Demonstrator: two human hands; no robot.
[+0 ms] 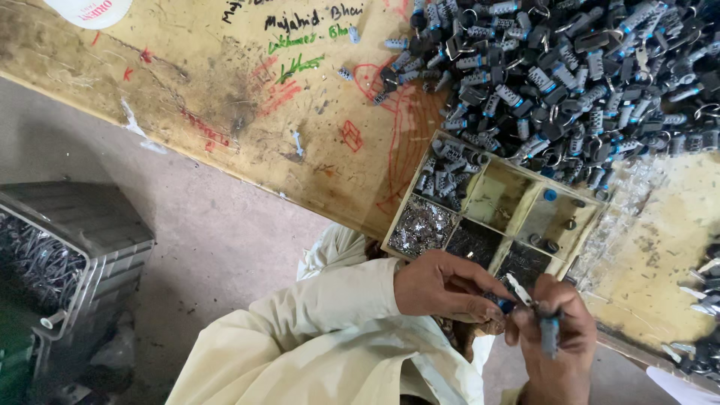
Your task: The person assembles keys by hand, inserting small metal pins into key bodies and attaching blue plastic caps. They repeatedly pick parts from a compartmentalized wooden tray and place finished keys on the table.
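My left hand [442, 285] in a cream sleeve pinches a small blue part [507, 305] with its fingertips, just below the parts tray. My right hand [555, 330] grips a small grey combination padlock body [549, 334] with a white sliver sticking up beside it. The two hands meet over my lap at the edge of the wooden table [247, 120]. A divided wooden tray [491, 214] right above them holds small metal pieces, dials and a few blue caps in separate compartments.
A big heap of grey combination padlocks [570, 75] covers the table's far right. The tabletop carries red, green and black scribbles. A grey plastic crate [67, 247] of metal shackles stands on the floor at left. More lock parts [705, 300] lie at the right edge.
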